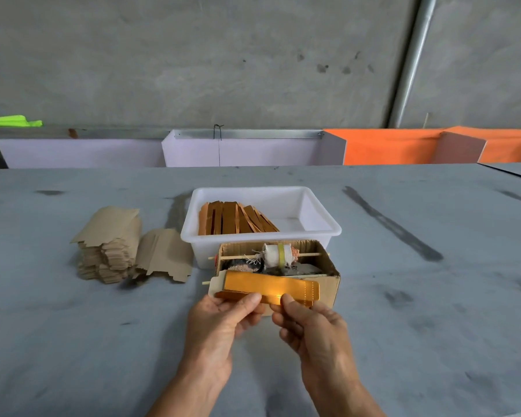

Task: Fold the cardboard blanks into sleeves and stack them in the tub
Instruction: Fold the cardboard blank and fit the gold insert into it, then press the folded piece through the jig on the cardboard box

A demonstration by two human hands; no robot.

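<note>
1. Cardboard blanks and the rest of the work sit on a broad grey counter (403, 311) that runs from the person out to the wall.
2. A white tub (319, 230) stands at the middle of the counter, straight beyond the hands, with folded sleeves (235, 219) leaning in a row along its left half; its right half shows bare floor.
3. A stack of flat blanks (112, 251) lies to the left of the tub, well apart from both hands, nearer the left one.
4. A small open cardboard box (331, 281) sits just in front of the tub, between it and the hands, with a wrapped roller on a stick (278, 254) across its top.
5. The gold blank (271, 285) in work is held just above the near edge of that box, long axis running left to right across the person's front, one long flap bent toward them.
6. The left hand (223, 317) grips the blank's left part, thumb on the near face and fingers curled behind.
7. The right hand (310, 320) pinches the lower fold near the middle, thumb tip pressed on the gold face, fingers clamped beneath.
8. My reading: the fold is still being closed, and the tub lies dead ahead past the box, so either hand could carry the sleeve forward, the left being nearer the standing row.
</note>
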